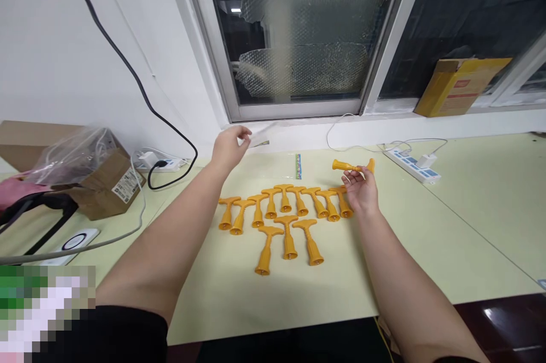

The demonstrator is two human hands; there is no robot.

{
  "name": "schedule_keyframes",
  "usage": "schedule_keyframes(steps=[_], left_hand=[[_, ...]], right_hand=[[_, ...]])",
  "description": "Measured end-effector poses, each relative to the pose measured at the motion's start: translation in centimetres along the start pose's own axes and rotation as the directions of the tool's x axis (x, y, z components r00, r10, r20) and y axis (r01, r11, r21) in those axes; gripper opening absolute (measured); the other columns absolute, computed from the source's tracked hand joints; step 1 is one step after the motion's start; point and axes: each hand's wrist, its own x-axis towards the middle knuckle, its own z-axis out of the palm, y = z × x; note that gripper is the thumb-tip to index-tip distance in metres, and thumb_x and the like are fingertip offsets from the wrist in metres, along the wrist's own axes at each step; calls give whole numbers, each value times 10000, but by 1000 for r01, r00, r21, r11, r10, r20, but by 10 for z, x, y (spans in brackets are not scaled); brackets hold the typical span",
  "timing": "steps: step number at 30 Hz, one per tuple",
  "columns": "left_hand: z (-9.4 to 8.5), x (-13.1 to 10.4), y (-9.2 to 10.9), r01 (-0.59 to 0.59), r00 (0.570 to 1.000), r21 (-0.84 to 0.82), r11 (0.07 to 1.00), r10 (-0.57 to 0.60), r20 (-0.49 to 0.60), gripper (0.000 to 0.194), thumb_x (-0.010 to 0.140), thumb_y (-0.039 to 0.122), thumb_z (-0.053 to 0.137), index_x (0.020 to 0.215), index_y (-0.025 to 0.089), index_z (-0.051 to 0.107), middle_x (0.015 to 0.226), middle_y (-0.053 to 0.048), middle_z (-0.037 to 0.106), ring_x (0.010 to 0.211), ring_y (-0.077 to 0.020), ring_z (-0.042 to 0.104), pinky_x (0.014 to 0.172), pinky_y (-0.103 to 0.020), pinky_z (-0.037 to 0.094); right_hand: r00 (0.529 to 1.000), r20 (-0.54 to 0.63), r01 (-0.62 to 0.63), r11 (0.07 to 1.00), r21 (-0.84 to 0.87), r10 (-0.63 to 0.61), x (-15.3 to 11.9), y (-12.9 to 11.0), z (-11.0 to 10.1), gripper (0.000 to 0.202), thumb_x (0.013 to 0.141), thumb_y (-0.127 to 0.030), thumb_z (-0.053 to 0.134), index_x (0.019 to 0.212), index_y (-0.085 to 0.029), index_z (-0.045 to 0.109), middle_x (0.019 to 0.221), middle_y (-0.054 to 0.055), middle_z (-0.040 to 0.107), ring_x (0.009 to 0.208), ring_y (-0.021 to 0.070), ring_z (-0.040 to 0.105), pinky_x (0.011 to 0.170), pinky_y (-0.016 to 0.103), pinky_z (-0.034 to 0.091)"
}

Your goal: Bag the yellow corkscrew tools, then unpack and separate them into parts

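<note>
My right hand (362,189) holds a yellow T-handled tool (341,165) with a flared hollow end, lying sideways above the table. My left hand (232,147) is near the wall below the window, thumb and fingers curled together. Faint clear streaks show by its fingertips, but I cannot make out what they are. Several matching yellow T-handled tools (285,198) lie in a curved row on the table, flared ends toward me. In front of them lie three more yellow T-handled tools (289,238). A clear plastic bag (298,166) with a colourful strip lies behind the row.
The pale table (426,238) runs along the wall. A power strip (412,165) lies at right, another power strip (168,165) at left. An open cardboard box (108,186) and a white charging pad (77,240) are at left. A yellow carton (463,87) leans against the window.
</note>
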Motion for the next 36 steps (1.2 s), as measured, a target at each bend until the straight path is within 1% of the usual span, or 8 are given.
schedule_keyframes(steps=[4, 8, 12, 16, 20, 23, 27, 36], left_hand=[[18, -30, -10, 186, 947, -22, 982, -174, 270, 153, 768, 317, 719, 864, 208, 764, 795, -31, 737, 783, -212, 677, 770, -318, 512], [32, -52, -14, 223, 929, -28, 974, -204, 308, 195, 773, 403, 724, 779, 211, 760, 757, -44, 738, 747, -212, 680, 738, -315, 521], [35, -56, -15, 211, 935, -16, 977, -196, 297, 186, 789, 408, 708, 792, 226, 746, 827, -60, 756, 793, -231, 686, 772, -330, 533], [32, -43, -14, 176, 961, -30, 984, -165, 220, 148, 858, 352, 626, 921, 242, 701, 971, -67, 755, 889, -228, 691, 838, -342, 551], [31, -15, -8, 250, 966, -382, 890, -258, 31, 138, 899, 305, 570, 1011, 230, 600, 977, -55, 714, 808, -185, 713, 667, -300, 595], [36, 6, -7, 331, 897, -635, 698, -441, -18, 128, 918, 270, 560, 1036, 223, 545, 917, -31, 682, 687, -141, 696, 572, -267, 596], [56, 16, -18, 512, 734, -700, 497, -677, 56, 58, 951, 224, 554, 1005, 215, 532, 859, -5, 645, 621, -95, 668, 612, -277, 624], [123, -19, -63, 770, 521, -525, 363, -833, 189, 292, 911, 256, 654, 1157, 171, 522, 785, -28, 636, 587, -149, 707, 607, -293, 622]], right_hand=[[1000, -13, -8, 1000, -5, 7, -1, 1, 2, 222, 721, -370, 761, 839, -234, 630, 666, -64, 597, 755, 131, 690, 738, 280, 574], [1000, -25, -8, 1000, 7, 8, -1, 1, 1, 207, 722, -355, 759, 822, -232, 627, 653, -66, 584, 740, 129, 687, 723, 275, 576], [1000, -20, -2, 1000, 18, 3, 0, 0, 0, 200, 729, -350, 759, 827, -237, 627, 649, -66, 583, 732, 132, 686, 709, 276, 583], [999, -32, -10, 1000, 29, 11, -1, -1, 1, 183, 729, -342, 744, 820, -230, 631, 641, -64, 578, 719, 128, 684, 695, 263, 583], [1000, -28, -7, 999, 41, 8, 0, -3, 2, 170, 729, -337, 732, 816, -230, 633, 641, -63, 579, 704, 126, 680, 678, 259, 584], [1000, -26, 0, 999, 43, 1, 0, -5, 2, 164, 734, -339, 729, 811, -239, 625, 636, -66, 577, 693, 124, 674, 663, 259, 584], [999, -36, -4, 999, 46, 6, -1, -6, 3, 166, 733, -341, 729, 813, -242, 624, 630, -69, 572, 674, 118, 663, 640, 249, 578], [1000, -19, -4, 999, 45, 5, -1, -6, 3, 172, 746, -335, 738, 830, -217, 646, 642, -58, 574, 659, 120, 649, 613, 246, 567]])
